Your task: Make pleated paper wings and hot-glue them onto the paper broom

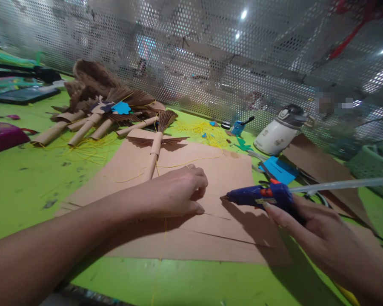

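Observation:
My right hand (325, 238) is wrapped round a dark blue glue gun (261, 196). Its nozzle points left, close over a brown paper sheet (217, 170), and a long clear glue stick (341, 184) sticks out of its back. My left hand (178, 191) hovers over or rests on the sheet with its fingers curled in; anything in them is hidden. Just beyond it lies a paper figure (155, 146) with a rolled tube body, pleated sides and a pleated fan top. Yellow string (191, 162) trails from it. Thin dark lines, strips or cuts, cross the sheet's near part.
More rolled paper figures (86, 127) pile up at the back left, near a phone (24, 94). Tangled yellow string (194, 127), a paint jar (238, 127), a white flask (276, 134), blue paper (279, 170) and a green basket (370, 165) stand along the perforated metal screen (178, 59).

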### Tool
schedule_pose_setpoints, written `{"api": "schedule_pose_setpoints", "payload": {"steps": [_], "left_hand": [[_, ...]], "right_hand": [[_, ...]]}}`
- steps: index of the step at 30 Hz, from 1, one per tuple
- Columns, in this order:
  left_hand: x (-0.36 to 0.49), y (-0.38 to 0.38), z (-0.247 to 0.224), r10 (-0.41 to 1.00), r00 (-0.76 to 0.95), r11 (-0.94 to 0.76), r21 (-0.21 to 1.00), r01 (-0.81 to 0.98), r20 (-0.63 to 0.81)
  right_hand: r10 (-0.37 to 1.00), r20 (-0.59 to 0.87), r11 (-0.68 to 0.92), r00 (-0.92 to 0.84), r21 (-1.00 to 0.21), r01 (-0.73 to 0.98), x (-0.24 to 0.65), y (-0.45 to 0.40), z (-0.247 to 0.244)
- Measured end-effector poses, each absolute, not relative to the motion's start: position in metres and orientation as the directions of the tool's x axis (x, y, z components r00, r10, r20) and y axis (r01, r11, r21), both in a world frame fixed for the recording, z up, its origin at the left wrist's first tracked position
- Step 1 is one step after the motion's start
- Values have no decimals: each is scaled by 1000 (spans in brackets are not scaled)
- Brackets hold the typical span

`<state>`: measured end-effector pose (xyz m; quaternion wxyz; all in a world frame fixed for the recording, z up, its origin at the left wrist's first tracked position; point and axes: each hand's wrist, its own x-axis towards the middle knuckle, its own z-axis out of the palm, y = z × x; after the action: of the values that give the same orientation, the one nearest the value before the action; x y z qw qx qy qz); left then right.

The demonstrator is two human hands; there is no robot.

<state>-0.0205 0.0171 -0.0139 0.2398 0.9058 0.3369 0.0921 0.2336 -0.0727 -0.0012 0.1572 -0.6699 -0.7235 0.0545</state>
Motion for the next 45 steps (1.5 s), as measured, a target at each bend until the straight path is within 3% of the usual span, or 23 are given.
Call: {"api": "schedule_pose_setpoints", "payload": {"steps": [25,38,45], "left_hand": [[-22,21,-21,633,773,-685,493,537,36],[-21,21,-21,624,780,-700,475,534,42],[-20,19,-18,644,764,-686,465,559,31]], "right_hand": [[992,120,76,-35,-359,930,225,-73,-3],[968,232,172,-100,-316,933,218,-70,-2],[974,223,121,-31,-400,908,211,-72,-1]]}}
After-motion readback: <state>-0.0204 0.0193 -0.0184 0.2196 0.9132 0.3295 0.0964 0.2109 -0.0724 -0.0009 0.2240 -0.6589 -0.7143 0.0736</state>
